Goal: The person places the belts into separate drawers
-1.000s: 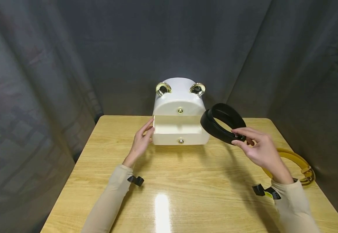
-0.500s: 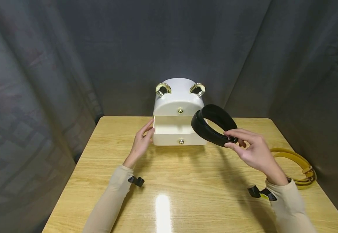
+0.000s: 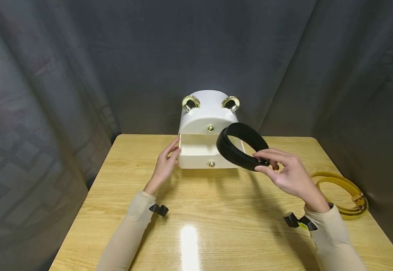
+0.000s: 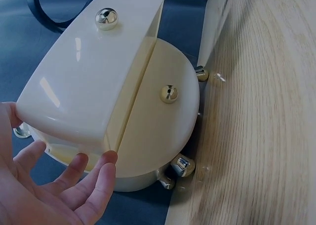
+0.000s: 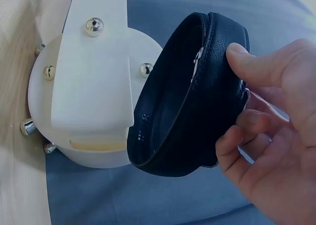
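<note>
- Black belt (image 3: 231, 151), coiled into a ring and tilted, is held up off the table (image 3: 230, 229) near the right end of the open drawer (image 3: 193, 162); whether it touches the rim I can't tell from where I stand.
- Right hand (image 3: 289, 171) pinches one side of the ring, thumb on the outside and fingertips behind the band; the far side of the coil hangs free.
- Left hand (image 3: 163, 165) lies loose and spread against the drawer's left side, fingertips touching it rather than clasping it.
- White box (image 3: 210, 99) stands at the back with its lower drawer pulled out, a shiny knob (image 3: 211, 164) on the drawer's front.
- Yellow belt (image 3: 342, 182) lies coiled on the table, beyond the right forearm.
- Judging by that one-sided pinch, the coil could spring wider or slip out of shape if the fingers ease off.
- Held at such a slant, the ring looks apt to catch on the drawer's right wall or front edge if it were brought in without being levelled.
- A knock there might shove the drawer or turn the box, since the left hand's light touch would probably give little resistance.
</note>
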`<action>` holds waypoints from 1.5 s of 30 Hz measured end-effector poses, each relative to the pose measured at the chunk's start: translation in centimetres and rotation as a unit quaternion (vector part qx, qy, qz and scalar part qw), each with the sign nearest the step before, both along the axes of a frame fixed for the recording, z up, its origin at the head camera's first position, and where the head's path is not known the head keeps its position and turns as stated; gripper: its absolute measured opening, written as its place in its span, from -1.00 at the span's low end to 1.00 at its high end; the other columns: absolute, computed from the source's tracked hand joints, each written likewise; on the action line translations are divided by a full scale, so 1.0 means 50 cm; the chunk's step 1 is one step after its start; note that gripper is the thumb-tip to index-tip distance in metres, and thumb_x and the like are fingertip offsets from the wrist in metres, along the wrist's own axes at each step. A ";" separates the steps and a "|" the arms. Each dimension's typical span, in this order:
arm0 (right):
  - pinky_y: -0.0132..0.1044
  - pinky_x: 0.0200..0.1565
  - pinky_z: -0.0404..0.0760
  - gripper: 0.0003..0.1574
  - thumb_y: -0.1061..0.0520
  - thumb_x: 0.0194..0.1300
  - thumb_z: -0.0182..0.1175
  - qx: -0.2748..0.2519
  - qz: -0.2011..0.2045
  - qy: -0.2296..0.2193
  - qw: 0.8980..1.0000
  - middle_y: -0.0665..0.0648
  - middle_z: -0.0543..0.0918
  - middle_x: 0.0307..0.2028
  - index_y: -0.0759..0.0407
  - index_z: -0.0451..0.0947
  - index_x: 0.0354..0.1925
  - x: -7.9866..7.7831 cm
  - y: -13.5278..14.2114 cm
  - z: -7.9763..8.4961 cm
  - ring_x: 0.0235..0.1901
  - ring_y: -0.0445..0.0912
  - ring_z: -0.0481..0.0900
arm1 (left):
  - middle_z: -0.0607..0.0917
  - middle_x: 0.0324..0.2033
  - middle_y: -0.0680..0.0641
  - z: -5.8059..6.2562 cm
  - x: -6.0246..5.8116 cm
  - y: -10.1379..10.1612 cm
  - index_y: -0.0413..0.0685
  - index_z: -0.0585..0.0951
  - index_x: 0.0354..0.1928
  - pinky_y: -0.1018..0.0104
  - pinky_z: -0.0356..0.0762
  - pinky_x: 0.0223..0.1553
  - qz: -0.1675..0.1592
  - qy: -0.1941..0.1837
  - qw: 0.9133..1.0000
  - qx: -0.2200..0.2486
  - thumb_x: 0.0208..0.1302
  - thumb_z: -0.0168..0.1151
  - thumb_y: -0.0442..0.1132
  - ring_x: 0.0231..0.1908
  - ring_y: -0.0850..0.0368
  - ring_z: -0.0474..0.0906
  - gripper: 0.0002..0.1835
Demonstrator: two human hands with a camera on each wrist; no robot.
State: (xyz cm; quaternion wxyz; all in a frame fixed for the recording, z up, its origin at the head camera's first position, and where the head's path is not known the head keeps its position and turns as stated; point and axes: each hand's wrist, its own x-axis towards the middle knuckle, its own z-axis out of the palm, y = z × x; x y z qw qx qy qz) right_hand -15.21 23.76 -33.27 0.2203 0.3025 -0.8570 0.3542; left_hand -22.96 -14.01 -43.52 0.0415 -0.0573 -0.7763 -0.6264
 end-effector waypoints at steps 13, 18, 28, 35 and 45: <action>-0.40 -0.52 0.26 -0.51 0.37 0.14 0.56 0.013 0.025 -0.030 0.999 -0.02 0.78 -0.15 0.05 0.80 0.04 -0.028 -0.018 0.012 -0.48 -0.27 0.35 | 0.56 0.40 -0.25 0.004 -0.004 0.004 0.36 0.38 0.60 -0.07 0.77 0.12 -0.001 0.002 1.000 -0.001 0.65 0.05 0.02 0.17 -0.32 0.71 -0.45; -0.38 -0.53 0.27 -0.55 0.32 0.21 0.54 0.024 0.028 -0.057 0.998 -0.01 0.80 -0.12 0.04 0.80 0.06 -0.036 -0.022 0.014 -0.48 -0.25 0.35 | 0.56 0.40 -0.26 0.001 -0.004 0.005 0.35 0.39 0.59 -0.09 0.77 0.11 0.002 0.001 1.000 0.001 0.65 0.07 0.00 0.16 -0.34 0.71 -0.46; -0.39 -0.46 0.32 -0.59 0.29 0.26 0.51 0.034 0.047 -0.067 0.996 -0.01 0.81 -0.16 0.06 0.80 0.07 -0.049 -0.040 0.029 -0.45 -0.16 0.38 | 0.58 0.39 -0.26 0.003 -0.003 0.007 0.34 0.39 0.60 -0.11 0.77 0.10 0.004 0.006 1.000 -0.001 0.65 0.06 -0.01 0.14 -0.32 0.73 -0.46; -0.36 -0.42 0.36 -0.62 0.18 0.38 0.43 0.077 0.049 -0.090 0.992 -0.04 0.81 -0.09 0.02 0.77 0.15 -0.066 -0.057 0.042 -0.39 -0.14 0.42 | 0.58 0.39 -0.28 0.001 -0.003 0.003 0.26 0.38 0.61 -0.13 0.76 0.13 0.002 0.007 1.000 0.000 0.67 0.03 -0.01 0.14 -0.32 0.72 -0.45; -0.36 -0.25 0.48 -0.61 0.12 0.44 0.39 0.091 0.060 -0.136 0.985 0.02 0.81 0.11 0.04 0.75 0.21 -0.085 -0.080 0.043 -0.28 -0.20 0.50 | 0.59 0.38 -0.29 0.000 -0.001 0.005 0.22 0.38 0.61 -0.17 0.75 0.11 -0.001 0.012 1.000 0.009 0.66 0.07 -0.05 0.12 -0.34 0.73 -0.45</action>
